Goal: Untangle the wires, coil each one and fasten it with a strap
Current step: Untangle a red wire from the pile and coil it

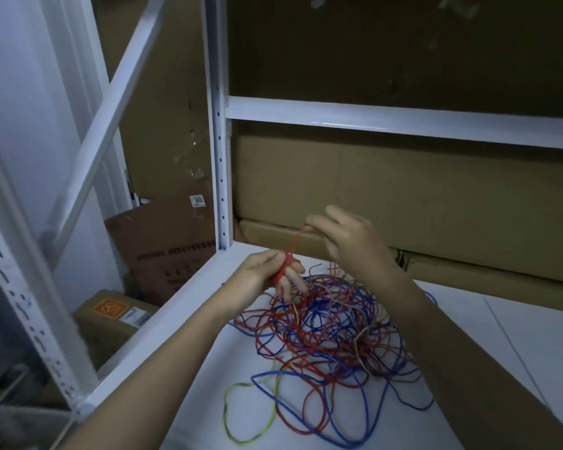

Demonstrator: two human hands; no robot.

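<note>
Red wire wound on the fingers
Left hand [267, 271] grips red wire [293, 246] loops; right hand [345, 238] pinches its end above, tangle [332, 332] below.

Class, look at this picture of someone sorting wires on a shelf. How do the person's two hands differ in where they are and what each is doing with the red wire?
The left hand sits lower, just above the tangle of wires, gripping a small bunch of red wire. The right hand is raised higher and farther back, pinching one single strand between its fingertips. The left hand's fingers wrap round the bunch; the right hand's fingers curl in a fine pinch. Both hold the same red wire, stretched between them.
</note>
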